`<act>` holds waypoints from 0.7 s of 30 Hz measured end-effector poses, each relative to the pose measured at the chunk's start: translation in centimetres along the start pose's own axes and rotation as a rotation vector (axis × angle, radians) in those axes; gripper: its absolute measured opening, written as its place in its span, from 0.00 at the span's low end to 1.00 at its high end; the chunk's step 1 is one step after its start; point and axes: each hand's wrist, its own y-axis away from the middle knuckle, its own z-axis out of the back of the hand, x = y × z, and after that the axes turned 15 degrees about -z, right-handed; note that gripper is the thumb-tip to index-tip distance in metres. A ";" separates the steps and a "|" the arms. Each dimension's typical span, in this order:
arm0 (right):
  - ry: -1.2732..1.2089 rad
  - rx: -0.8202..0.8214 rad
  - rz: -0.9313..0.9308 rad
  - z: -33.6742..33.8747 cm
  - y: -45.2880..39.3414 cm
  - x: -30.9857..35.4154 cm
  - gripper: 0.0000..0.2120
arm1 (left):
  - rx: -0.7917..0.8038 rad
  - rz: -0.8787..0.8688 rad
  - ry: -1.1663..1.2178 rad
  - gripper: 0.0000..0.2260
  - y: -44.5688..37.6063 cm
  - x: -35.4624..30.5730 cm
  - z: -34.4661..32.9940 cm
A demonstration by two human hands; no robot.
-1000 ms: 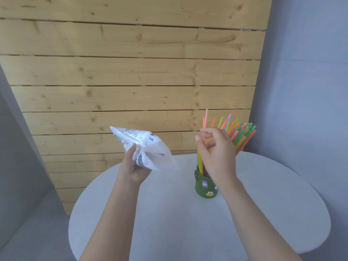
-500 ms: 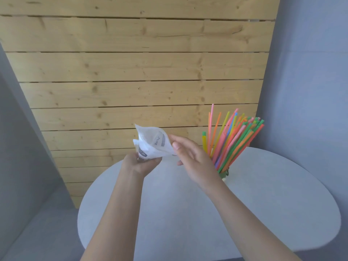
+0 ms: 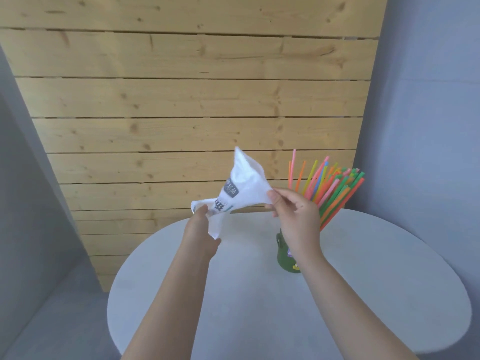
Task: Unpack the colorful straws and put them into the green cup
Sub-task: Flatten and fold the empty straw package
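While the left hand (image 3: 201, 231) grips the lower, bunched end of the white plastic bag (image 3: 239, 188), the right hand (image 3: 294, 211) pinches the bag's wider edge between thumb and fingers, and the wrapper is held up between the two hands, above the desk (image 3: 363, 294). Both hands are closed on that bag, the left wrapped round it, the right with only the fingertips nipping the edge. The bag looks limp and flat, with dark printed lettering on its side; whether anything is inside cannot be told. Over on the right, the colorful straws (image 3: 330, 189) stand in the green cup (image 3: 285, 258), fanned out and leaning to the right, pink, orange, yellow, green and blue among them. The cup sits on the round white desk, partly hidden behind the right wrist, with small stickers on its front. Behind it all rises a wooden plank wall (image 3: 194, 100), with grey walls (image 3: 428, 126) to either side.
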 end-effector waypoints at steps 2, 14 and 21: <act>-0.072 -0.050 -0.046 0.5 -0.6 0.1 0.04 | 0.065 -0.089 -0.202 0.18 0.2 -0.1 0.4; -0.036 -0.088 -0.251 1.7 -2.4 -1.8 0.06 | 0.381 -0.389 -1.147 0.23 -1.9 1.8 4.5; 0.024 -0.086 -0.259 1.1 -2.1 -2.7 0.07 | 0.336 -0.476 -1.109 0.17 -1.6 2.0 6.3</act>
